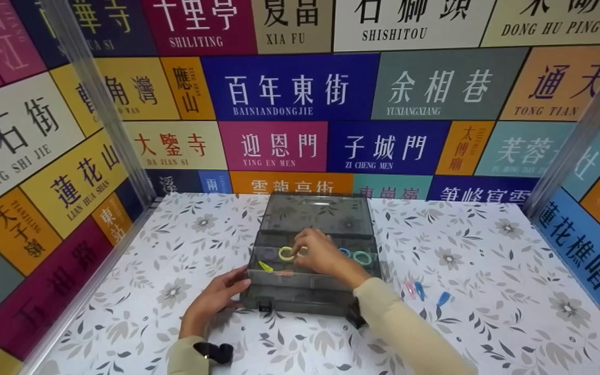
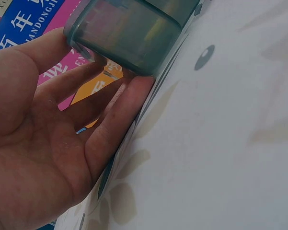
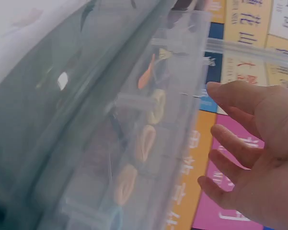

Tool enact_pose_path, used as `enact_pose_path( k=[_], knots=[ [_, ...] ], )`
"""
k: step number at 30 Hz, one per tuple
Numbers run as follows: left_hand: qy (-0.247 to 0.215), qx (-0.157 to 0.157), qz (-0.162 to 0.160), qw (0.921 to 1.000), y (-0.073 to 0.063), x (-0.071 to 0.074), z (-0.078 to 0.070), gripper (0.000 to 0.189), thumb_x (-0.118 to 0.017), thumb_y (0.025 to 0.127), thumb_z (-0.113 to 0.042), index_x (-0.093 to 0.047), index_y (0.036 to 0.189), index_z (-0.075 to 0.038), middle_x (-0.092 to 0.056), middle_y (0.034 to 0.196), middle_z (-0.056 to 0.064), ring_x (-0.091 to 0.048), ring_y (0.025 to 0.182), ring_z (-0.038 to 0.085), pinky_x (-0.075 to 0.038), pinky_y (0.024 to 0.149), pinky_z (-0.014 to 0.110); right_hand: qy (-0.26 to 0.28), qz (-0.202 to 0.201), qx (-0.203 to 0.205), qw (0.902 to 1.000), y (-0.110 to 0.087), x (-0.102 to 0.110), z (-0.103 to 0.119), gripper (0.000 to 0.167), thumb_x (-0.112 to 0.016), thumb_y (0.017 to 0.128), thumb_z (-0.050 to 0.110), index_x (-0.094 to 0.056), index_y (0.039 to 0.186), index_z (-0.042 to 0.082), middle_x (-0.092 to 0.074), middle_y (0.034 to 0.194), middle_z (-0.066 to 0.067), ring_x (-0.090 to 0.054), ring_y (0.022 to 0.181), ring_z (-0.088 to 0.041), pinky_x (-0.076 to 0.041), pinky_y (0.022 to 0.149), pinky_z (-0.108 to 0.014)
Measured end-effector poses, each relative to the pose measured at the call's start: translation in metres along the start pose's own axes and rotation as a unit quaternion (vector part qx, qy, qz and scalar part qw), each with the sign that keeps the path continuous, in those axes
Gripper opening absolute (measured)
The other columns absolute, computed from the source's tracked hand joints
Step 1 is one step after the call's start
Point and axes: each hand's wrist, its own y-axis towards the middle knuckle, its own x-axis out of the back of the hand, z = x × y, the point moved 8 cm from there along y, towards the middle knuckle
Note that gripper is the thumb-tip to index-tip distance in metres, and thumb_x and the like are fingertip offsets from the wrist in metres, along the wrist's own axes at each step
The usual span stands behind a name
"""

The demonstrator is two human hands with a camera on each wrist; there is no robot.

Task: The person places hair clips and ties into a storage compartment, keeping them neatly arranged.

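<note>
A grey see-through storage box (image 1: 305, 302) lies on the table with its lid (image 1: 316, 213) raised at the back. Above its compartments is my right hand (image 1: 314, 252), fingers loosely bent, with nothing between them in the right wrist view. Beside its fingertips sits a yellow hair tie (image 1: 284, 253). A green hair tie (image 1: 362, 258) and a blue hair tie (image 1: 344, 252) lie further right in the box. Toward the front left are a yellow-green hair clip (image 1: 264, 266) and an orange hair clip (image 3: 146, 74). My left hand (image 1: 216, 297) rests its thumb and fairly straight fingers against the box's left side.
On the floral tabletop (image 1: 487, 333), right of the box, lie a pink hair clip (image 1: 409, 289) and blue hair clips (image 1: 442, 298). Panels with colourful street-name signs (image 1: 287, 86) enclose the back and sides. A black strap (image 1: 215, 353) is on the left wrist.
</note>
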Motion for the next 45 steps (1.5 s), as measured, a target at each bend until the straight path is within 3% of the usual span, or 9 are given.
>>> enact_pose_path(
  k=[6, 18, 24, 30, 37, 45],
  knots=[
    [0.006, 0.006, -0.007, 0.9999, -0.001, 0.001, 0.001, 0.064, -0.059, 0.102, -0.031, -0.034, 0.157, -0.007, -0.036, 0.158, 0.025, -0.038, 0.145, 0.045, -0.058, 0.094, 0.05, 0.014, -0.031, 0.061, 0.9975, -0.034, 0.022, 0.001, 0.009, -0.075, 0.09, 0.013, -0.079, 0.098, 0.012, -0.063, 0.123, -0.012, -0.059, 0.116, -0.032, -0.051, 0.098, -0.053],
    [0.006, 0.015, -0.011, 0.9998, -0.001, 0.001, 0.0, 0.064, -0.058, 0.102, -0.031, -0.034, 0.157, -0.008, -0.036, 0.158, 0.025, -0.037, 0.145, 0.045, -0.058, 0.093, 0.05, 0.082, -0.054, 0.055, 0.9936, -0.085, 0.068, -0.023, 0.016, -0.078, 0.088, 0.016, -0.078, 0.103, 0.016, -0.069, 0.116, -0.003, -0.065, 0.111, -0.025, -0.054, 0.094, -0.046],
    [0.006, 0.021, -0.015, 0.9997, -0.001, 0.0, 0.001, 0.064, -0.059, 0.102, -0.031, -0.035, 0.156, -0.007, -0.036, 0.158, 0.025, -0.038, 0.145, 0.044, -0.06, 0.089, 0.045, 0.084, -0.049, 0.037, 0.9945, -0.109, 0.084, -0.052, 0.017, -0.078, 0.087, 0.019, -0.078, 0.104, 0.016, -0.07, 0.116, -0.002, -0.064, 0.109, -0.022, -0.054, 0.087, -0.033],
    [0.007, 0.029, -0.014, 0.9995, -0.002, 0.0, -0.001, 0.063, -0.058, 0.103, -0.032, -0.035, 0.157, -0.008, -0.037, 0.158, 0.024, -0.039, 0.144, 0.044, -0.06, 0.088, 0.045, 0.08, -0.041, 0.019, 0.9958, -0.137, 0.095, -0.09, 0.017, -0.079, 0.087, 0.023, -0.077, 0.104, 0.023, -0.072, 0.116, -0.001, -0.063, 0.109, -0.01, -0.053, 0.086, -0.035],
    [0.008, 0.016, -0.008, 0.9998, -0.002, 0.0, -0.004, 0.063, -0.057, 0.103, -0.031, -0.034, 0.157, -0.008, -0.036, 0.159, 0.024, -0.038, 0.144, 0.044, -0.059, 0.091, 0.048, 0.084, -0.044, 0.015, 0.9954, -0.163, 0.11, -0.127, 0.021, -0.078, 0.087, 0.025, -0.078, 0.106, 0.017, -0.072, 0.114, -0.005, -0.059, 0.106, 0.003, -0.052, 0.082, -0.035],
    [0.006, 0.025, -0.004, 0.9996, -0.001, 0.001, 0.0, 0.065, -0.058, 0.102, -0.033, -0.034, 0.157, -0.009, -0.036, 0.159, 0.024, -0.038, 0.144, 0.044, -0.06, 0.089, 0.046, 0.058, -0.048, -0.003, 0.9971, -0.185, 0.126, -0.167, 0.02, -0.08, 0.086, 0.02, -0.078, 0.106, 0.018, -0.072, 0.113, -0.006, -0.056, 0.103, 0.01, -0.051, 0.079, -0.029]
  ],
)
